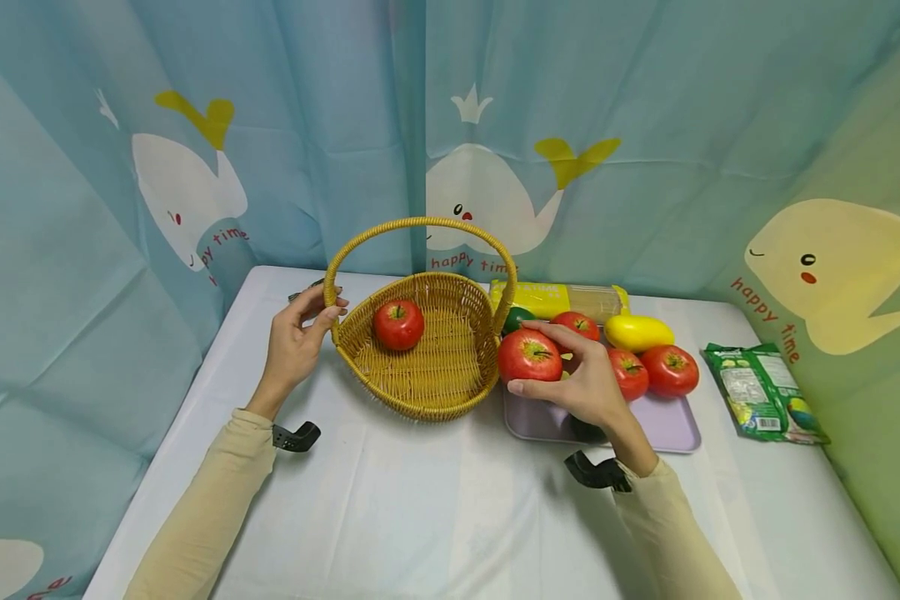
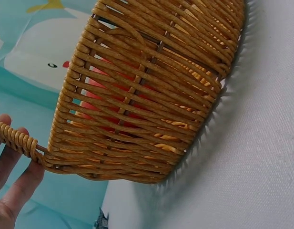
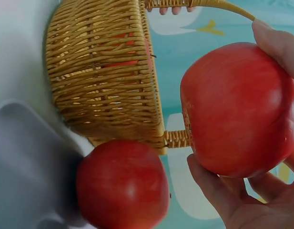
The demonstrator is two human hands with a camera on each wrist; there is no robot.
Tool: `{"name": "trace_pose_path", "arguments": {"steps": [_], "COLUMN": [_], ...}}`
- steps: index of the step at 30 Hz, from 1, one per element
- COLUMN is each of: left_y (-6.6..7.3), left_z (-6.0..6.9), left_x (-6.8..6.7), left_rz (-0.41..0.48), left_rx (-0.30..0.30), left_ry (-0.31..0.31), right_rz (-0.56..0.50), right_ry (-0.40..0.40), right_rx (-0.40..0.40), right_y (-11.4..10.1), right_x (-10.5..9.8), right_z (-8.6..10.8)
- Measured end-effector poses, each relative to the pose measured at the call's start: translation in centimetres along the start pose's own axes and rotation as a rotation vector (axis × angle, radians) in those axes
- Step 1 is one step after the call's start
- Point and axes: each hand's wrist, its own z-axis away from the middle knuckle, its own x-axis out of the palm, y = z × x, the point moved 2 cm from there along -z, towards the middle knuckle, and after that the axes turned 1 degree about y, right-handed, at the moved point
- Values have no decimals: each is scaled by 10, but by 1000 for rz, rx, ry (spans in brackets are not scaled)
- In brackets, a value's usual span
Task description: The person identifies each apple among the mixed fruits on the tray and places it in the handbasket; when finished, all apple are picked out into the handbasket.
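Note:
My left hand [image 1: 294,342] grips the wicker basket's handle [image 1: 331,287] near its left foot, with fingers behind it and thumb in front. Inside the basket [image 1: 450,400] one red apple [image 1: 399,325] sits toward the left; through the weave it shows as red in the left wrist view. My right hand [image 1: 581,379] holds another red apple [image 1: 529,356] between thumb and fingers, just right of the basket's rim and above the lilac tray [image 1: 675,429]. In the right wrist view this held apple [image 3: 237,109] appears large, with a second apple [image 3: 123,186] below it.
On the tray are several red apples [image 1: 670,371], a yellow mango-like fruit [image 1: 640,333] and a dark green item [image 1: 589,428] partly hidden by my hand. Behind lies a yellow clear-windowed packet [image 1: 540,300]. A green snack bag [image 1: 765,392] lies at right. Curtains surround the white table [image 1: 420,517].

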Motion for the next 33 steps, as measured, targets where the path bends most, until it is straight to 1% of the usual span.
{"name": "trace_pose_path", "arguments": {"steps": [6, 11, 15, 21, 33], "left_y": [0, 0, -1, -1, 1], "left_z": [0, 0, 0, 0, 0], "left_x": [0, 0, 0, 0, 0], "left_rz": [1, 8, 11, 7, 4], "left_rx": [4, 6, 2, -5, -7], "left_ry": [1, 0, -2, 1, -1], "right_rz": [-82, -132, -111, -98, -151], "right_ry": [-23, -50, -55, -76, -93], "right_rx": [3, -22, -37, -20, -28], "right_y": [-5, -8, -9, -12, -20], "right_x": [7, 14, 19, 27, 42], "right_z": [-10, -18, -24, -34, -52]}}
